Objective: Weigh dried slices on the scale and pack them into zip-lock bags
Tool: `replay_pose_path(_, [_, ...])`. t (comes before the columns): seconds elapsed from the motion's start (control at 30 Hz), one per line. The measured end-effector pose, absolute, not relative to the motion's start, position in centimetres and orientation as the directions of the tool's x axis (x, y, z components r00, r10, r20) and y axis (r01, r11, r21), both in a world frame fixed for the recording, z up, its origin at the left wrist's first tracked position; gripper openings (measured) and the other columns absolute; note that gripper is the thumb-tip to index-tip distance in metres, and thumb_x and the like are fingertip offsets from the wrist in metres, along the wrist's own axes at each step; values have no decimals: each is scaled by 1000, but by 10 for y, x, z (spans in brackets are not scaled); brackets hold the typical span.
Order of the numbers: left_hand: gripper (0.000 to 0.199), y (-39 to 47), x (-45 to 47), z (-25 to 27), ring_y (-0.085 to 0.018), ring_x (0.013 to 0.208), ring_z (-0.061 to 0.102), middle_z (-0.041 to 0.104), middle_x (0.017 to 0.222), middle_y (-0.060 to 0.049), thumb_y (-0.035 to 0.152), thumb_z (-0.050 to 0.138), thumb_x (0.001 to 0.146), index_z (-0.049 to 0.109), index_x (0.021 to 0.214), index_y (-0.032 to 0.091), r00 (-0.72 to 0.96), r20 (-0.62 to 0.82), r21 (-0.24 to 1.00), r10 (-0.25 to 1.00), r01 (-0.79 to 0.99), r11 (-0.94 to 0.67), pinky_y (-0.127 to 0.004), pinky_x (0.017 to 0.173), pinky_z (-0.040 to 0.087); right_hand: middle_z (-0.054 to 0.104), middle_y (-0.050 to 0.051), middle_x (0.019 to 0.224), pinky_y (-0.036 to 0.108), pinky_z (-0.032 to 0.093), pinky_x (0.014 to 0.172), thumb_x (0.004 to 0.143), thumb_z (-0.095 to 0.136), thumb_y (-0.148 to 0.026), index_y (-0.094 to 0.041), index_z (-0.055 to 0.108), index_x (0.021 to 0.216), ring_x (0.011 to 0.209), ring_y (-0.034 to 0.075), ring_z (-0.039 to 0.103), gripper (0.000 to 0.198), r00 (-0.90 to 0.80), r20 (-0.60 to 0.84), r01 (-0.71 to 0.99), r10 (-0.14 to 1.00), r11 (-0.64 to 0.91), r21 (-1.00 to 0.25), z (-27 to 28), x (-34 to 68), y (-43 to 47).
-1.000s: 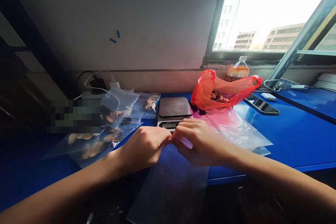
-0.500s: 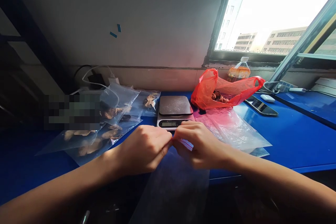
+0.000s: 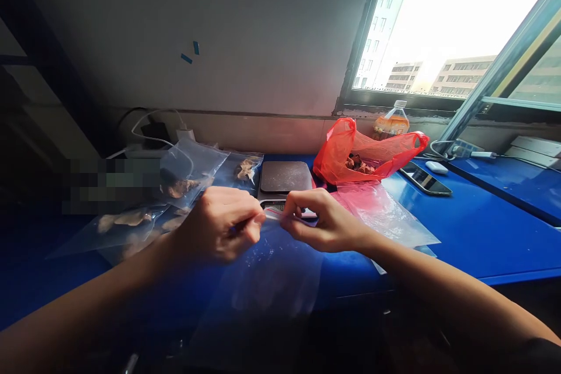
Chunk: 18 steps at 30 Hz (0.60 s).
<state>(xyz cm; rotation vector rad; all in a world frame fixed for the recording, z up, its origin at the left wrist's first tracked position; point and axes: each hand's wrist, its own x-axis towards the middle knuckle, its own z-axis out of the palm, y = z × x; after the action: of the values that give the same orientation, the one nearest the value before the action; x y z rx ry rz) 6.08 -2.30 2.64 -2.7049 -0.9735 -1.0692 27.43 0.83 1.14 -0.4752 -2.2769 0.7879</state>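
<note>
A clear zip-lock bag (image 3: 272, 274) hangs down in front of the blue table's edge, its red-striped top between my hands. Thumb and fingers of my right hand (image 3: 318, 219) pinch the right part of that top edge. My left hand (image 3: 225, 222) is closed at the left part of the same edge, fingertips pressed together. Nothing shows inside the bag. Just beyond my hands sits a kitchen scale (image 3: 286, 176) with a bare metal plate; its display is mostly covered by my hands.
Left lie several clear bags (image 3: 127, 219) holding brown dried pieces. To the right stands a red plastic bag (image 3: 333, 155) with dark dried pieces, before a bottle (image 3: 392, 120). More flat clear bags (image 3: 390, 216), a phone (image 3: 425, 178) and a white case (image 3: 437, 168) lie on the blue table (image 3: 495, 228).
My hands have moved slightly up and apart, stretching the bag's top edge between them. The bag has risen a little and shifted left. The view has also shifted slightly.
</note>
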Motion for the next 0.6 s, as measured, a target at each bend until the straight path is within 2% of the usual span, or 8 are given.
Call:
replay_pose_path(0.13, [26,-22,55,35,-9,40,43,51,45,3,14,47,78,50,54,21,523,731,91,439,563,-821,-26,45,33,60,-3,68,19,39,56,78,56,-11,-16,59,74,60,7,49,7,-677,526,94,514,770,-632,13,276,17])
replay_pose_path(0.27, [28,-17,46,37,-8,39,38,47,45,4,16,48,81,51,54,21,452,774,88,443,617,-782,-26,44,31,61,-3,70,19,39,58,77,56,-10,-16,59,74,62,7,51,7,-642,545,93,540,759,-644,13,281,29])
replay_pose_path(0.43, [27,-13,37,40,-6,39,34,47,45,5,14,47,82,53,56,20,427,762,152,487,614,-775,-24,42,29,58,-3,65,19,38,54,73,53,-9,-16,56,71,58,7,49,8,-612,497,168,615,716,-678,11,286,43])
replay_pose_path(0.6, [30,-11,33,36,-7,39,40,47,45,5,15,45,82,52,54,19,362,749,243,555,629,-738,-23,42,31,56,-3,65,19,39,52,73,52,-12,-16,55,71,57,7,50,6,-576,494,191,651,695,-693,10,292,48])
